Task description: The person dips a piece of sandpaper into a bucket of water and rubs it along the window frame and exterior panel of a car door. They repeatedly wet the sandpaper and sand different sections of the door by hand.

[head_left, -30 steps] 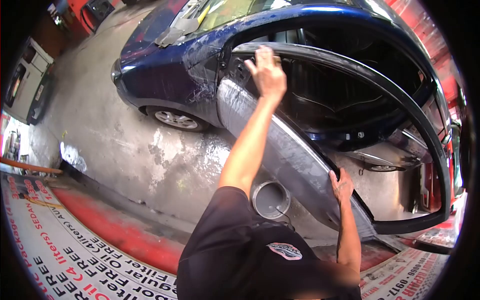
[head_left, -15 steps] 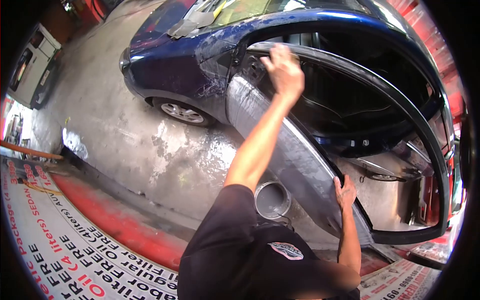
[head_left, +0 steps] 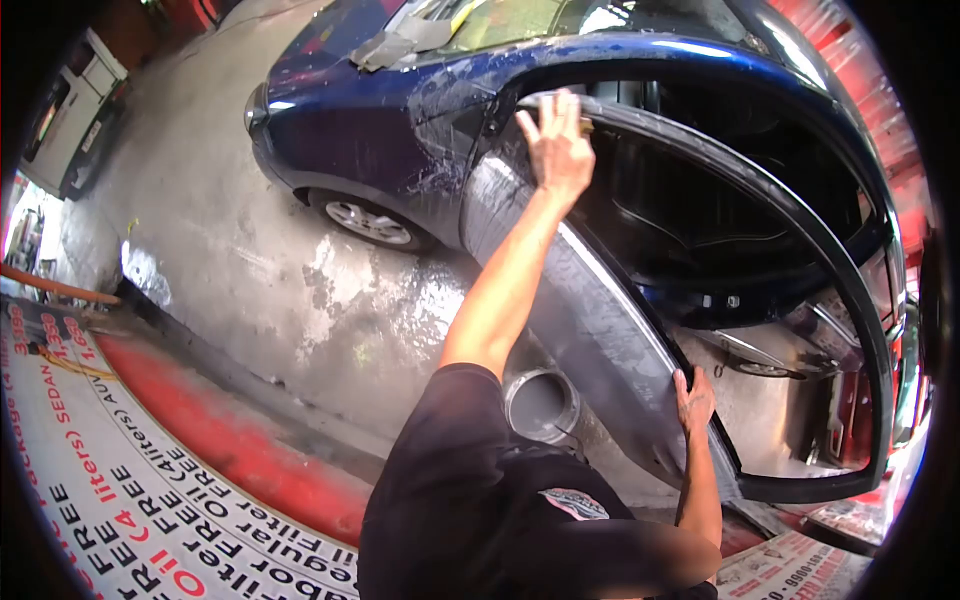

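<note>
An open car door (head_left: 610,320) with a dull grey, patchy panel and a dark window frame (head_left: 868,320) stands before me. My left hand (head_left: 560,150) lies on the upper front part of that frame, fingers stretched and spread. A small brownish edge shows beside its fingers; I cannot make out what it is. Lower down, my right hand (head_left: 695,402) grips the door at the window sill, near its rear end. The door joins a dark blue car (head_left: 370,130) whose fender has whitish, scuffed patches.
A bucket (head_left: 542,404) of greyish liquid stands on the wet concrete floor (head_left: 300,290) beside the door. Grey sheets (head_left: 405,42) lie by the windshield. A printed banner (head_left: 150,480) spans the lower left. A white vehicle (head_left: 75,120) is at far left.
My left hand has shifted slightly left along the top of the window frame, its fingers now more upright. My right hand keeps its hold on the sill. The view has tilted a little.
</note>
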`<control>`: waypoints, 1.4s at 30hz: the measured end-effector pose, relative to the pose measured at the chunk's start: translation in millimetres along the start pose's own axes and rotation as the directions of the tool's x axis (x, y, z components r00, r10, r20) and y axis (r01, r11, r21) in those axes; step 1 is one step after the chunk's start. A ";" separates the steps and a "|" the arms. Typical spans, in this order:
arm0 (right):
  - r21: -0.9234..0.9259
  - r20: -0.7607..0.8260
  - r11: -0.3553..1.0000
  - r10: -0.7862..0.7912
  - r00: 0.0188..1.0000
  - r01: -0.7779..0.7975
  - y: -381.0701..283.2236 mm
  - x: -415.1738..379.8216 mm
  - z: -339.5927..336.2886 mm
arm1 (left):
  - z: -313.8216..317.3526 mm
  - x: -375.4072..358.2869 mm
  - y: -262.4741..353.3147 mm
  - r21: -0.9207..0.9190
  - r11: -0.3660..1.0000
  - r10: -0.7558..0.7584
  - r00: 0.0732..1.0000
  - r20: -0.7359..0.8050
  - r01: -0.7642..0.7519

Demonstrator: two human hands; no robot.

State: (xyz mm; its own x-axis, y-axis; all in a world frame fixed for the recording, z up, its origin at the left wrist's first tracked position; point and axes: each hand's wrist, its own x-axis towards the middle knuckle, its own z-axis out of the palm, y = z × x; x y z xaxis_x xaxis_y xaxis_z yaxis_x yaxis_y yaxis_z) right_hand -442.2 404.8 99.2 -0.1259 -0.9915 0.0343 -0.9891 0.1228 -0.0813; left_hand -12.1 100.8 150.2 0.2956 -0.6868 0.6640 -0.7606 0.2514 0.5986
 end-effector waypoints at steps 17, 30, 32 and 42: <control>0.050 0.004 0.999 0.006 1.000 -0.006 -13.6 1.2 -7.7 | -12.7 7.2 1.2 -0.047 0.999 -0.006 1.000 0.000 0.006; 0.053 -0.011 0.999 -0.005 1.000 0.006 -6.1 -4.4 -2.8 | -4.6 16.9 -22.0 -0.041 0.995 -0.091 0.994 0.054 0.094; 0.060 0.002 0.998 -0.008 1.000 0.008 -10.0 -2.1 -6.0 | 6.1 -2.4 1.2 -0.199 0.980 0.019 1.000 -0.021 -0.023; 0.093 0.023 0.996 -0.006 1.000 0.004 -11.2 -2.2 -8.0 | 7.9 -5.2 -3.5 -0.164 0.986 0.038 0.999 -0.037 -0.044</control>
State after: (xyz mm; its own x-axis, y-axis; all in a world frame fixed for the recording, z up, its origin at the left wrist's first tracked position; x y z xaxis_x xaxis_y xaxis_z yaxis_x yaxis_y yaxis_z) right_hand -431.4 405.9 108.0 -0.1178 -0.9930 0.0117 -0.9782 0.1140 -0.1738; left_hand -15.6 98.1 141.1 0.2873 -0.6512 0.7024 -0.6680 0.3893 0.6342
